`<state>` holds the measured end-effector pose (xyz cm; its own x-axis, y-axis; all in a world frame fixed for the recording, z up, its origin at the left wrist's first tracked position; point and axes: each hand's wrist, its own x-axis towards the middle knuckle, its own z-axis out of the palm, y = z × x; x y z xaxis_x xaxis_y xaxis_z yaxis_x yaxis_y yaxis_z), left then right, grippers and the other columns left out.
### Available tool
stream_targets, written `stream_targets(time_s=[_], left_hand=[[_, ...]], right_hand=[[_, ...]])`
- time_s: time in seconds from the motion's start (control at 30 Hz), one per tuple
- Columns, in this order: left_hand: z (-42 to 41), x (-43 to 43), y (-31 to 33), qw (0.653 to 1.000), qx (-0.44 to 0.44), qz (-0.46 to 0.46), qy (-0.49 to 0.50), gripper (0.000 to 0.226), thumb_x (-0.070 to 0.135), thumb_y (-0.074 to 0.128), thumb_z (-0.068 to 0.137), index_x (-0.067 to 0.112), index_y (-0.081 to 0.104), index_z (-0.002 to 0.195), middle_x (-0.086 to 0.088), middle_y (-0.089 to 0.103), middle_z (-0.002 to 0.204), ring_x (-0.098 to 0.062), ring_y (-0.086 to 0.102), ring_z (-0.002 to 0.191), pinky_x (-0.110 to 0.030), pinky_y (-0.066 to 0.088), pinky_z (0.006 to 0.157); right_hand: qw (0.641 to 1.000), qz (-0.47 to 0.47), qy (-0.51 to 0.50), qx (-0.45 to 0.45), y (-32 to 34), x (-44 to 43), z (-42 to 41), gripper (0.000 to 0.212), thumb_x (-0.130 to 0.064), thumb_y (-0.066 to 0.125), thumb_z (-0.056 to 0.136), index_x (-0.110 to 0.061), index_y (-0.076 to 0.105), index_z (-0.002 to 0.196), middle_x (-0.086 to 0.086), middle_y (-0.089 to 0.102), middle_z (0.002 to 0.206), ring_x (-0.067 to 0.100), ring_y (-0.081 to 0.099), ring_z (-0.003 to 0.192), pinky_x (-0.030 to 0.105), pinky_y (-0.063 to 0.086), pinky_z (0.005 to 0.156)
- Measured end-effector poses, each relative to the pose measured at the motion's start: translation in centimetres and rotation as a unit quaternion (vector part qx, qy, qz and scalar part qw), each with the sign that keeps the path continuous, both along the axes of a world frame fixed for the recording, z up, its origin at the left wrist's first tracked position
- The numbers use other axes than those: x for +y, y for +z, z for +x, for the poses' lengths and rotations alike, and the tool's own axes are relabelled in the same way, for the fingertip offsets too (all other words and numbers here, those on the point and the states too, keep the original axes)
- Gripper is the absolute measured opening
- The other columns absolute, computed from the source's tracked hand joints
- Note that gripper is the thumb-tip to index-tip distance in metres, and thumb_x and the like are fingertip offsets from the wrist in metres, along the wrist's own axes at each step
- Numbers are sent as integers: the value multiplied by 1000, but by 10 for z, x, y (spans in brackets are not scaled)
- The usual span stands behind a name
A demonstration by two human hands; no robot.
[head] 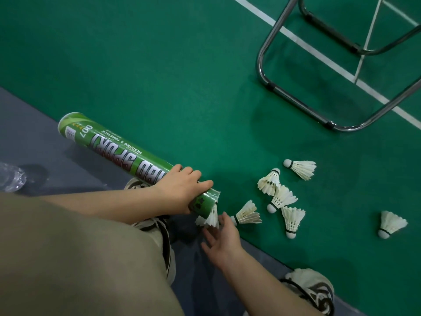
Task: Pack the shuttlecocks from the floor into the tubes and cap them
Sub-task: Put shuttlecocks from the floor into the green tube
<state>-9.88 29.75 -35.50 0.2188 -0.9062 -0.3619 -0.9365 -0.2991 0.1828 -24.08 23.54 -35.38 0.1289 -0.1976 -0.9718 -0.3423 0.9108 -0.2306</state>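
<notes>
Fingers (193, 174) of left hand (180, 190) wrapped round tube (118, 147), right hand (224, 239) splayed, shuttlecock (211, 218) lodged in mouth (feathers out), six loose shuttlecocks (282, 197) on floor (159, 76)

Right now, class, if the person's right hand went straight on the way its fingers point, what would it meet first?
Most likely the shuttlecock sticking out of the open end of the green tube; the right hand has its fingers spread just below those feathers. Depth is unclear.
</notes>
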Motion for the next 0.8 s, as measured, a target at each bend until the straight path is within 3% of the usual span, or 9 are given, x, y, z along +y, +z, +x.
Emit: stream_targets(time_s=[0.13, 0.23, 0.33, 0.4, 0.47, 0.5, 0.63, 0.8], left_hand=[[-1, 1, -3, 1000, -6, 1, -3, 75, 43, 63, 76, 30, 23, 138, -6, 44, 119, -26, 43, 107, -39, 32, 91], [1, 1, -2, 1000, -9, 1, 6, 76, 42, 63, 75, 30, 24, 138, -6, 44, 118, -26, 43, 108, -39, 32, 91], [3, 0, -1, 999, -9, -3, 31, 76, 43, 63, 75, 30, 24, 139, -5, 44, 118, -25, 43, 109, -39, 32, 93], [4, -1, -1, 999, -14, -3, 45, 77, 44, 63, 75, 29, 23, 139, -4, 44, 119, -25, 43, 110, -38, 33, 94], [4, -3, -1, 998, -20, -3, 56, 77, 43, 64, 73, 28, 24, 138, -5, 45, 118, -25, 43, 110, -38, 34, 93], [4, -3, -2, 998, -24, -1, 60, 78, 43, 64, 73, 28, 25, 138, -5, 45, 118, -25, 44, 110, -38, 34, 93], [5, -7, -2, 996, -33, -1, 81, 78, 45, 63, 73, 27, 24, 137, -4, 46, 118, -25, 44, 111, -38, 34, 93], [4, -9, -4, 994, -44, 0, 97, 76, 47, 63, 72, 27, 25, 135, -4, 46, 119, -25, 44, 112, -39, 34, 92]], right_hand=[[998, 25, -57, -17, -8, -13, 2, 42, -43, 33, 97, -20, 49, 129, 5, 52, 133, 23, 44, 127, 43, 23, 108], [993, 36, -103, -38, -13, -21, 6, 47, -39, 32, 98, -11, 47, 133, 10, 49, 137, 26, 44, 128, 42, 28, 106], [993, -19, -111, -43, -5, -29, 13, 39, -32, 33, 99, -9, 59, 116, 9, 57, 126, 21, 51, 118, 36, 30, 105], [986, -114, -117, -21, 2, -37, 19, 29, -24, 40, 97, -9, 65, 94, 7, 64, 107, 17, 59, 92, 27, 41, 87], [970, -228, -74, 44, 14, -47, 23, 24, -20, 48, 91, -13, 66, 75, 2, 64, 86, 13, 53, 68, 26, 41, 67], [957, -277, -41, 75, 20, -50, 25, 23, -19, 51, 87, -14, 66, 70, 0, 62, 78, 13, 49, 64, 28, 39, 64], [914, -390, 64, 90, 33, -48, 31, 23, -18, 54, 84, -12, 54, 62, -4, 46, 59, 13, 37, 56, 29, 33, 57], [897, -423, 104, 83, 24, -44, 30, 19, -14, 57, 78, -15, 44, 65, -3, 44, 62, 14, 35, 57, 29, 33, 54]])
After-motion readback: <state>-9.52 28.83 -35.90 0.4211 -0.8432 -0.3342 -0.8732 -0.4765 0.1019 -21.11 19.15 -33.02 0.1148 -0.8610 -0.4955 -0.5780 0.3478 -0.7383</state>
